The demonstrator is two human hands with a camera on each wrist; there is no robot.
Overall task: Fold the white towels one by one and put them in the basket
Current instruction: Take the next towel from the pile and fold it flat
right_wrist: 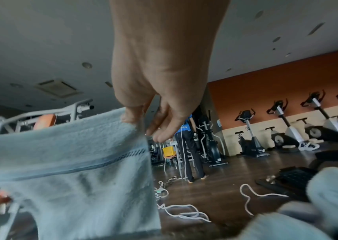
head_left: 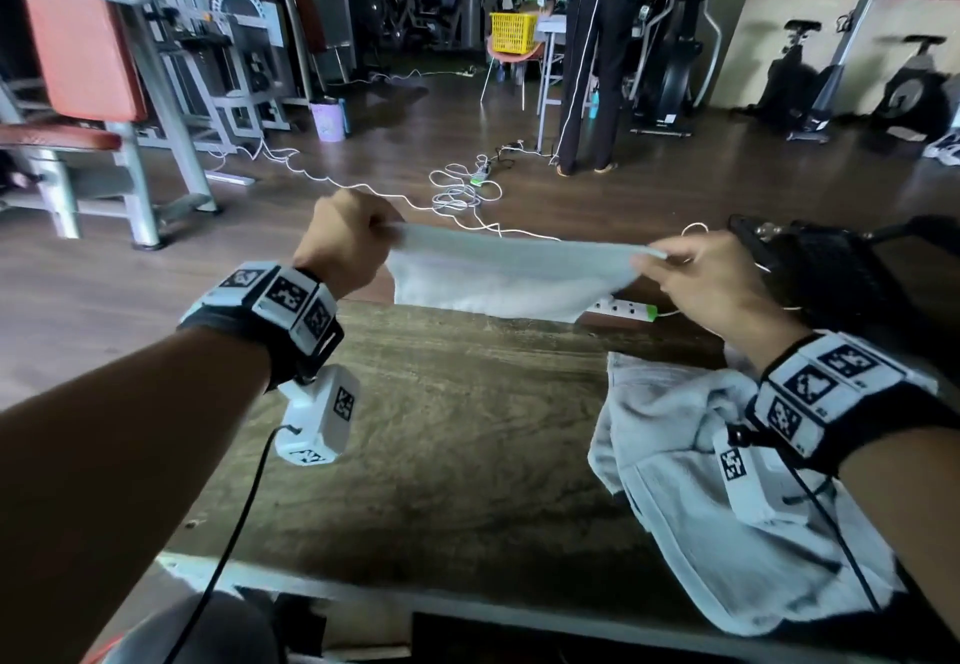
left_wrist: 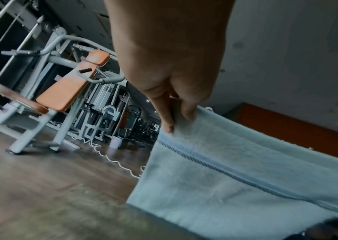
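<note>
A white towel (head_left: 498,273) hangs stretched in the air over the far edge of the wooden table (head_left: 441,429). My left hand (head_left: 348,242) pinches its left top corner, and my right hand (head_left: 696,273) pinches its right top corner. In the left wrist view the fingers (left_wrist: 169,120) clamp the towel's (left_wrist: 236,170) hem. In the right wrist view thumb and finger nip the towel's (right_wrist: 77,162) corner. A pile of white towels (head_left: 727,497) lies on the table's right side under my right wrist. A dark basket (head_left: 826,268) stands behind my right hand.
A white power strip (head_left: 623,309) lies past the table's far edge. Loose white cables (head_left: 457,195) trail over the wooden floor. A person (head_left: 597,55) stands by a yellow basket (head_left: 514,31) at the back. A gym machine (head_left: 104,91) fills the left; exercise bikes line the right wall.
</note>
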